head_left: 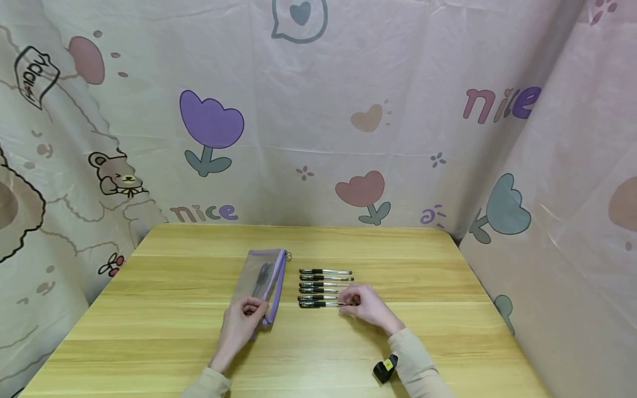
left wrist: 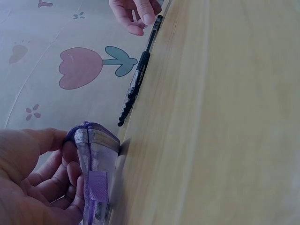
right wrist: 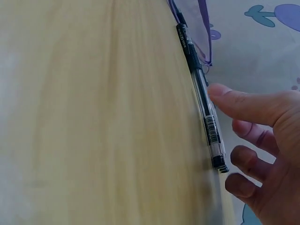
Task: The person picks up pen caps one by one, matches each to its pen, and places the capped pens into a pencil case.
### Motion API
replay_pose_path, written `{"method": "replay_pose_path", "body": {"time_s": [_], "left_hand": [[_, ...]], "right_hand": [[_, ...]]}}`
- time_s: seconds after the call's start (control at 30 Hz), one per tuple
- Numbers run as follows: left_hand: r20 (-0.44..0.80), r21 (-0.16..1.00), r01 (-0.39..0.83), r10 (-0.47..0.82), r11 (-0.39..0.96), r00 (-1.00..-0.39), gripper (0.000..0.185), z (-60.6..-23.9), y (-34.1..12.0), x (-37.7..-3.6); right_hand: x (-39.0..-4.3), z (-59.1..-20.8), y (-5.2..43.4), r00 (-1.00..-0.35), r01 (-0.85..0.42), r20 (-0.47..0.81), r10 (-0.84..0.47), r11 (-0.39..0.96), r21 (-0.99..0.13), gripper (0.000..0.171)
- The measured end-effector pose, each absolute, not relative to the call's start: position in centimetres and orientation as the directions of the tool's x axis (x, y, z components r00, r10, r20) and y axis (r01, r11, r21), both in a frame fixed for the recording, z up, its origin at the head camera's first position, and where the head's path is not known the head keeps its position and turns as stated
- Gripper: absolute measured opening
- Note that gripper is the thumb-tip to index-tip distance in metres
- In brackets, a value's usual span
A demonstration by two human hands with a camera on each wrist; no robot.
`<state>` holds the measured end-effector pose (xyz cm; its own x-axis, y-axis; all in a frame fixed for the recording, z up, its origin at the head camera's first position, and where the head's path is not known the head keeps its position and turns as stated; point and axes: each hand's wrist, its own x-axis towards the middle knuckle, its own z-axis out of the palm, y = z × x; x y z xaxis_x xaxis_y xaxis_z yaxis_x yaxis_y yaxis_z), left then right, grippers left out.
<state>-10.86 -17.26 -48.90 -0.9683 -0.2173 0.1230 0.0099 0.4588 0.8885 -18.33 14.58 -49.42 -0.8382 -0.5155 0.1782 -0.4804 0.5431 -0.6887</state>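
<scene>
My left hand [head_left: 238,327] pinches the near end of a see-through pencil pouch [head_left: 255,264] with purple zipper edging. Its thumb and forefinger are at the purple corner of the pouch [left wrist: 98,187] in the left wrist view. Dark pens show through the mesh. To the right lie several black gel pens [head_left: 318,304] with clear barrels, side by side, caps toward the pouch. Over their right ends is my right hand [head_left: 370,310], fingers loosely bent and apart. In the right wrist view, its thumb [right wrist: 243,104] is right beside the nearest pen [right wrist: 201,101].
A small black tape measure [head_left: 385,369] with a yellow label lies by the right sleeve [head_left: 415,359]. The wooden table [head_left: 149,309] ends at printed curtains [head_left: 298,110] at the back and sides.
</scene>
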Motion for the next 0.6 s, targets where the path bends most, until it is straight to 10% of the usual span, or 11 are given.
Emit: {"method": "replay_pose_path", "body": {"time_s": [0.6], "left_hand": [[0.120,0.889,0.007,-0.218,0.457,-0.969,0.014,-48.8,-17.3,-10.9]], "right_hand": [[-18.6,-50.7,13.8,-0.847,-0.521,0.280,-0.451,0.606,-0.600,0.021]]}}
